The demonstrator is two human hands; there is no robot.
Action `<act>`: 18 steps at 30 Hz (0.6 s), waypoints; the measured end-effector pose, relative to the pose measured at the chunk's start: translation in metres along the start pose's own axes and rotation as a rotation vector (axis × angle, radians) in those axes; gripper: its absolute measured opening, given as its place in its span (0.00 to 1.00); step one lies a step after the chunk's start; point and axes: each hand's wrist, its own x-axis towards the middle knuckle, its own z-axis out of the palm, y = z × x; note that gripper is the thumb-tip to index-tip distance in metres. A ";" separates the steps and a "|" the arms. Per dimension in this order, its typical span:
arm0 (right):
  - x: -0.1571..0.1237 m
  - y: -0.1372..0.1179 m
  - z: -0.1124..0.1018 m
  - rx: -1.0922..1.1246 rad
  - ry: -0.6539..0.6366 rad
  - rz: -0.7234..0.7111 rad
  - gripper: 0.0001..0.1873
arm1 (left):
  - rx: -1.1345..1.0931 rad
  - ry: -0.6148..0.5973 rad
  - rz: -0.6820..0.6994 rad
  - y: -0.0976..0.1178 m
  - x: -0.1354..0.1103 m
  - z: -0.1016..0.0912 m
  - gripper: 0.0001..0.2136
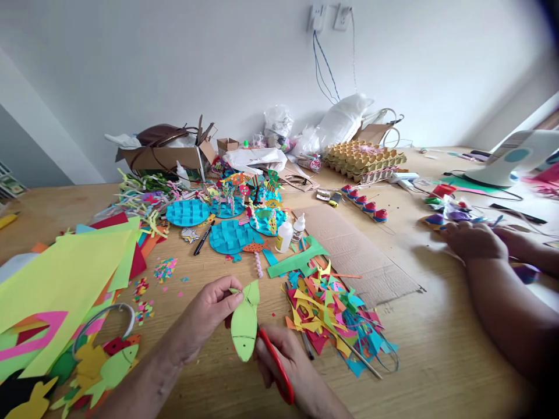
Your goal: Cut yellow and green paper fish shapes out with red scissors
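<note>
My left hand (217, 308) pinches a light green paper fish (244, 327) near its tail. Dark drawn lines and an eye dot mark the fish, and its head points down toward me. In my right hand (286, 361) is a pair of red-handled scissors (279, 372), held against the right edge of the fish. The blades are mostly hidden behind the paper, so how far apart they stand does not show. Just right of the scissors lies a heap of coloured paper scraps (323, 308).
Coloured paper sheets (65, 273) and cut paper fish (114, 369) cover the left side. Blue round bases (229, 237), glue bottles (285, 235) and a cardboard sheet (362, 256) stand or lie ahead. Another person's hands (476, 241) work at right, near egg trays (364, 160).
</note>
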 end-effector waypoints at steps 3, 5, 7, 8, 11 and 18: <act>0.001 -0.006 0.001 0.061 0.000 -0.012 0.28 | -0.062 0.065 -0.006 -0.003 0.001 0.009 0.12; 0.000 -0.011 0.002 0.071 0.021 -0.009 0.29 | -0.086 0.091 0.001 -0.004 0.001 0.014 0.11; -0.001 -0.017 0.003 0.073 0.054 -0.007 0.29 | -0.087 0.102 0.014 -0.004 0.001 0.018 0.11; -0.001 -0.019 0.003 0.080 0.072 -0.004 0.30 | -0.080 0.100 0.022 -0.004 0.001 0.020 0.11; -0.003 -0.021 0.004 0.122 0.106 0.004 0.30 | -0.042 0.065 0.042 -0.004 0.000 0.023 0.10; -0.004 -0.014 0.005 0.201 0.098 0.012 0.29 | 0.015 0.048 0.080 -0.005 0.001 0.020 0.10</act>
